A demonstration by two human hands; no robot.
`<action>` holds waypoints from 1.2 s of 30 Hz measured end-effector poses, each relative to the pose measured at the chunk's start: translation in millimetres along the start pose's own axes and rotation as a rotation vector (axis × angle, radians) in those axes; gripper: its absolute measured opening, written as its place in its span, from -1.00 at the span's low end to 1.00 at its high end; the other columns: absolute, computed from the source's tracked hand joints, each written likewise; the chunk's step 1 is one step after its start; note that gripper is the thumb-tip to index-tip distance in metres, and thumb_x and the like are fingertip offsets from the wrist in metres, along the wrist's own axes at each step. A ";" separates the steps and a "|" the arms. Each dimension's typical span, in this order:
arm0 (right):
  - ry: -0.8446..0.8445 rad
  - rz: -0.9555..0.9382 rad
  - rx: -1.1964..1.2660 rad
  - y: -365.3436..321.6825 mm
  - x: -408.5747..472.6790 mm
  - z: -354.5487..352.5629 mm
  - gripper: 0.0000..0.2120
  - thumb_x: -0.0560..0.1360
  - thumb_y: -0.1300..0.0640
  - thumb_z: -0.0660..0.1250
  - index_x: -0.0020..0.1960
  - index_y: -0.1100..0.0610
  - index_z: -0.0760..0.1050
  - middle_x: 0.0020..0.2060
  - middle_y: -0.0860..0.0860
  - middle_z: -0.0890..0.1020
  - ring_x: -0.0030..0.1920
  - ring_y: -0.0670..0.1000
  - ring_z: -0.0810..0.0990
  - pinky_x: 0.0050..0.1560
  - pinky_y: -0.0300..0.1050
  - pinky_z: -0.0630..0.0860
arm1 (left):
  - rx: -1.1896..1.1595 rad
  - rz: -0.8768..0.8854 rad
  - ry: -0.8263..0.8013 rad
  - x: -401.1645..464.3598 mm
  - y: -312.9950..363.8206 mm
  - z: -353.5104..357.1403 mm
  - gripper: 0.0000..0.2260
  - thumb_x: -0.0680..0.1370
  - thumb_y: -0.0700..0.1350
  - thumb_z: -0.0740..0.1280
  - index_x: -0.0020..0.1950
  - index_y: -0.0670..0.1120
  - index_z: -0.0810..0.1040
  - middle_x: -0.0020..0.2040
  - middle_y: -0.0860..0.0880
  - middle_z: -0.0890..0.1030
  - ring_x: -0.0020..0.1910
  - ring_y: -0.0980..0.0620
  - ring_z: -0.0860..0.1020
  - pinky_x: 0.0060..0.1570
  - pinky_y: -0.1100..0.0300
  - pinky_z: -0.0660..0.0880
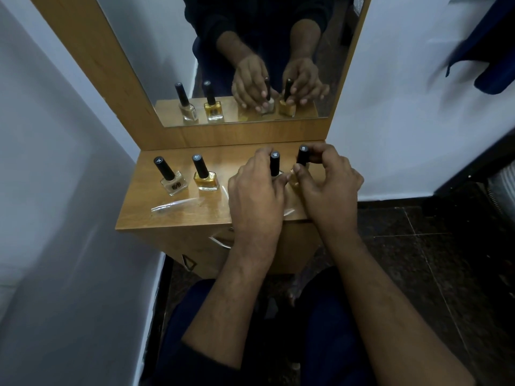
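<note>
Several nail polish bottles with tall black caps stand in a row on a small wooden dresser top [178, 215]. A beige bottle [170, 178] stands at the far left, with a yellow bottle [205, 176] beside it. My left hand [256, 190] curls round a third bottle [274, 163], whose body it hides. My right hand [328, 182] pinches the black cap of the fourth bottle [302, 156], a yellowish one mostly hidden behind my fingers.
A clear plastic wrapper [177, 205] lies near the front of the top. A wood-framed mirror [223, 51] rises behind the bottles and reflects them and both hands. White walls flank the dresser. A metal drawer handle [220, 242] shows below the front edge.
</note>
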State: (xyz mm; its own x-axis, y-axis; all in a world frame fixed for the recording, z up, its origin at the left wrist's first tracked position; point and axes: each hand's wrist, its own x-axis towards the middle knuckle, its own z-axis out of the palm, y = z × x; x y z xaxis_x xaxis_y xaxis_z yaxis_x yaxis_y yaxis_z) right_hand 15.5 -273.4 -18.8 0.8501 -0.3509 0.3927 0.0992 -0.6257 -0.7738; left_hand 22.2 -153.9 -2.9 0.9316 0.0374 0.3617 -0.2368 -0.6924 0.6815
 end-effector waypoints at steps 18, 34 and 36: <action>0.051 0.043 0.125 10.3 -0.6 1.9 -0.79 0.67 0.12 0.27 0.26 0.00 0.59 0.05 -0.11 0.68 0.10 -0.11 0.60 0.09 -0.05 0.57 | 0.163 -0.031 -0.063 6.4 -2.3 -9.0 -0.56 0.57 -0.17 0.46 0.41 0.02 0.46 0.12 0.07 0.65 0.20 0.04 0.55 0.46 0.07 0.21; 0.159 -0.063 0.072 5.7 -11.0 3.9 -0.73 0.71 0.10 0.22 0.34 0.15 0.54 0.24 -0.01 0.63 0.27 -0.02 0.55 0.24 0.07 0.53 | 0.084 0.030 0.027 -6.4 -2.9 -24.3 -0.46 0.53 -0.08 0.51 0.48 -0.10 0.47 0.32 -0.02 0.60 0.34 -0.01 0.50 0.43 -0.03 0.37; 0.174 -0.139 0.037 2.4 -15.6 4.4 -0.75 0.70 0.14 0.23 0.33 0.15 0.53 0.26 -0.03 0.61 0.29 -0.01 0.52 0.26 0.13 0.50 | 0.073 0.041 0.048 -10.0 -5.7 -31.6 -0.49 0.56 -0.05 0.49 0.48 -0.09 0.47 0.31 -0.02 0.61 0.33 -0.01 0.51 0.40 -0.09 0.41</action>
State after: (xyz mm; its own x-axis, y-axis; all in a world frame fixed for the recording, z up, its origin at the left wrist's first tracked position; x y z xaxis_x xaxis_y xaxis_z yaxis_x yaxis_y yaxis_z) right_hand 4.7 -266.4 -29.0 0.7251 -0.3799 0.5744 0.2309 -0.6516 -0.7225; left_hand 5.6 -127.5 9.7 0.9069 0.0415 0.4193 -0.2518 -0.7445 0.6183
